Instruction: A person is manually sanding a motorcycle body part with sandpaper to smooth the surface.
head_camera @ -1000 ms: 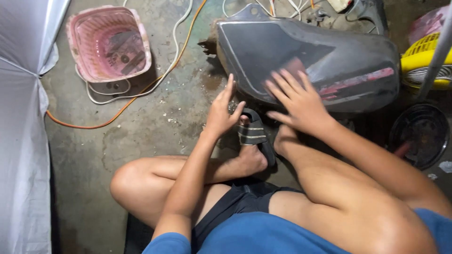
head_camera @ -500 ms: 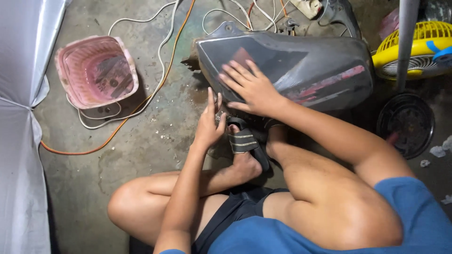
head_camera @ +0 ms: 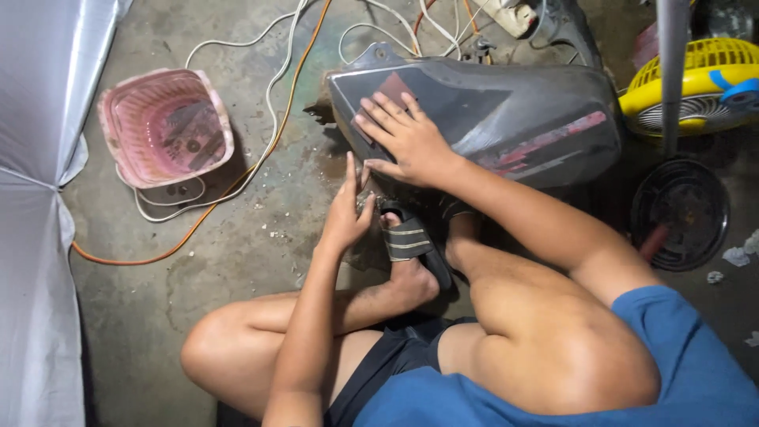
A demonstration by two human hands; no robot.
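Legs: the person sits low on the concrete floor (head_camera: 237, 261), knees spread, so the work lies between them within easy reach.
Sandal: a dark striped sandal (head_camera: 407, 241) on the foot tucked in against the near edge of the panel, seemingly bracing it.
Left hand: the left hand (head_camera: 346, 213) stands edge-up just below the panel's near left corner, fingers (head_camera: 350, 170) straight and together, gripping nothing; it looks set to steady or feel the panel's lower edge.
Right hand: the right hand (head_camera: 407, 138) lies flat on the panel, fingers (head_camera: 379, 115) spread and loose, closed on nothing; the flat palm seems to hold the panel down.
Panel: a dark, curved body panel (head_camera: 506, 119) with red stripes, lying on the floor ahead of the knees, its left end under the right hand.
Basket: a pink basket (head_camera: 162, 126) well to the left, apart from the work, out of the way.
Cables: white and orange cables (head_camera: 273, 111) loop past the basket toward the top.
Fan: a yellow fan (head_camera: 704, 87) far right, behind a grey pole (head_camera: 672, 71).
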